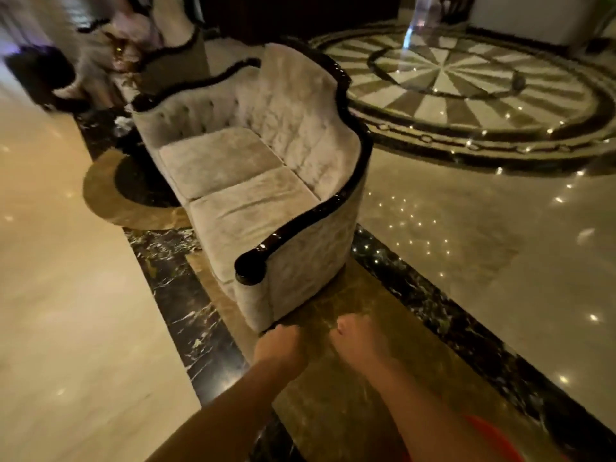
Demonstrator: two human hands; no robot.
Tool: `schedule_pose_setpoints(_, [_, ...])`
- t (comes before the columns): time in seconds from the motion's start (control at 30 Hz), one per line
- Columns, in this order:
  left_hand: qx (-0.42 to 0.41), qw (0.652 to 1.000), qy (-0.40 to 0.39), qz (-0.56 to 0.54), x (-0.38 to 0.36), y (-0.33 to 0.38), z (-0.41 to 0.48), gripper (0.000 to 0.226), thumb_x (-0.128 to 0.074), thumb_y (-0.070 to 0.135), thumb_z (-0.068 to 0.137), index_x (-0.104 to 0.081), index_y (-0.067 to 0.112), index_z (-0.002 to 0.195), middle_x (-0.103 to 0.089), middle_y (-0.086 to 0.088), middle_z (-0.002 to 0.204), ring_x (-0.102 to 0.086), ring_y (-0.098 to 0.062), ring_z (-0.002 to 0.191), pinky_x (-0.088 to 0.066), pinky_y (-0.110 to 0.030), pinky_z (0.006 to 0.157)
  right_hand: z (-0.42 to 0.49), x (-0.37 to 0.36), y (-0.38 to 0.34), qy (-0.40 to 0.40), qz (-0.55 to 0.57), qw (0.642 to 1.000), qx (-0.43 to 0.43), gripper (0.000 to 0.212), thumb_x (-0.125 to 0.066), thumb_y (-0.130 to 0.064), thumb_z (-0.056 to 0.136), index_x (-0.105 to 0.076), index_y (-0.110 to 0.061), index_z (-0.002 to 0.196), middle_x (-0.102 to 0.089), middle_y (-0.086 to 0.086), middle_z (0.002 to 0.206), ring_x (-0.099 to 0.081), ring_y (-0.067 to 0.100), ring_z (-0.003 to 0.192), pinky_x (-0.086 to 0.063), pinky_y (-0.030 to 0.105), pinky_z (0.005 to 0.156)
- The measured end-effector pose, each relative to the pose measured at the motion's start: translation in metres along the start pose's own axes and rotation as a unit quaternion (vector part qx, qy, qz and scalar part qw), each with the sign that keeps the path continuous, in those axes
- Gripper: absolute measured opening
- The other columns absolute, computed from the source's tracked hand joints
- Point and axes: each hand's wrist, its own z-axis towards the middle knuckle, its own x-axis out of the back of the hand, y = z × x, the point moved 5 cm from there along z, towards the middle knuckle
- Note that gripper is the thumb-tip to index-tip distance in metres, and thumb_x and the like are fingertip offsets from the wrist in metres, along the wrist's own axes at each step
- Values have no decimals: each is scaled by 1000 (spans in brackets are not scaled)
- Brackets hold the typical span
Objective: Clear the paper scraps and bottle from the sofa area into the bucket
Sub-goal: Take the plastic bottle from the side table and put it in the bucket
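Two hands are out in front of me near the floor at the sofa's point(260, 181) near corner: left hand point(280, 345) and right hand point(353, 338) both curled, fingers together, and I cannot tell whether either holds anything. I see no scraps on the cushions, pale scraps point(121, 121) lie beyond the far armrest, and no bottle shows. I judge clearing unfinished; the red bucket point(483, 438) sits under my right forearm.
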Motion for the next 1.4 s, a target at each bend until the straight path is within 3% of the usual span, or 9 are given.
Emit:
schedule_pose_setpoints(0.17, [78,991,56,-91,45,-169,7,18,-52,33,83,-59,22,95,-64,1,92,-60,-16,78,-51,-29,65,43,-48,-140,-13,-3,998,55,11,-58,-39,86,-51,-31,91,-61,-11,89,-61,6,77,-51,23,62])
schedule_pose_setpoints(0.27, [133,982,67,-112,79,-268,-3,31,-54,42,76,-63,24,100,-68,0,98,-66,-22,89,-51,-32,69,63,-72,-217,-37,9,995,90,32,-59,-38,87,-50,-28,116,-61,-4,116,-62,14,101,-50,24,73])
schedule_pose_setpoints(0.4, [223,966,54,-120,99,-382,-16,29,-53,41,70,-59,25,94,-62,6,83,-57,-16,69,-40,-23,53,85,-94,-296,-82,-2,990,113,42,-52,-42,87,-48,-24,125,-60,1,123,-61,21,107,-53,32,82])
schedule_pose_setpoints(0.6, [269,952,9,-149,109,-453,19,16,-50,36,68,-46,28,81,-45,11,69,-49,-12,63,-33,-23,46,137,-120,-373,-122,-24,986,114,39,-52,-41,88,-50,-23,123,-60,3,122,-59,22,109,-52,34,87])
schedule_pose_setpoints(0.77, [218,968,31,-124,147,-471,99,38,-50,35,72,-57,27,108,-65,0,104,-61,-21,83,-43,-26,62,199,-143,-450,-126,-20,981,148,40,-50,-41,91,-49,-21,126,-61,6,121,-60,24,107,-52,34,88])
schedule_pose_setpoints(0.93, [232,964,72,-110,225,-526,178,31,-48,37,75,-58,25,102,-67,-3,104,-65,-27,92,-48,-31,68,287,-160,-549,-153,24,974,166,48,-51,-43,91,-47,-25,135,-57,1,133,-57,22,116,-47,31,91])
schedule_pose_setpoints(1.17, [318,931,115,-134,320,-647,245,21,-50,41,78,-52,21,85,-66,-4,97,-62,-25,84,-42,-28,62,400,-162,-697,-175,-40,957,229,40,-51,-43,89,-53,-20,122,-60,7,122,-59,27,108,-51,38,89])
schedule_pose_setpoints(1.3, [345,923,93,-145,330,-715,282,28,-50,39,81,-57,18,99,-65,-5,103,-62,-25,89,-43,-29,65,451,-178,-774,-194,-57,944,259,23,-46,-46,89,-52,-24,93,-63,7,104,-60,26,91,-52,36,77])
schedule_pose_setpoints(1.4, [345,923,79,-153,346,-769,326,33,-50,40,81,-57,17,104,-65,-6,106,-62,-26,92,-45,-30,67,497,-195,-830,-191,-79,940,271,24,-48,-44,89,-53,-22,98,-62,8,109,-60,28,95,-50,36,77])
